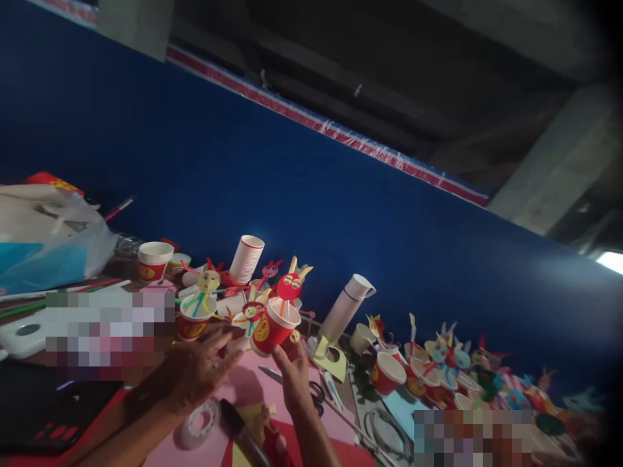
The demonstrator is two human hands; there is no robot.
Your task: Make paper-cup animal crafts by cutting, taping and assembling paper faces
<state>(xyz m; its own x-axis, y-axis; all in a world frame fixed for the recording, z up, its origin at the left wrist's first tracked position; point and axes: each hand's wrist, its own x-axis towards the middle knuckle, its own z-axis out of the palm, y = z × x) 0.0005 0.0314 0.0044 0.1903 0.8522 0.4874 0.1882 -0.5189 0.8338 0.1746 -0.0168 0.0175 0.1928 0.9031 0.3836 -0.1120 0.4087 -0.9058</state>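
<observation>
My right hand (295,375) grips a red and white paper cup (276,329) low on its side, tilting it slightly. Above its rim rises a round red paper face (290,286) with pale upright ears. To the left, my left hand (207,364) has its fingers stretched towards the cup, apparently apart from it and holding nothing. Just past that hand stands another paper cup (192,327) with a yellow paper face (209,281). Between the two cups is a smaller figure with a dark-rimmed face (253,311), partly hidden.
Pink paper (243,373) lies below my hands with scissors (316,392), a tape roll (200,423) and a dark marker-like tool (241,431). Behind stand a cup stack (246,259) and a white flask (343,308). Several decorated cups (388,374) crowd the right, before a blue wall.
</observation>
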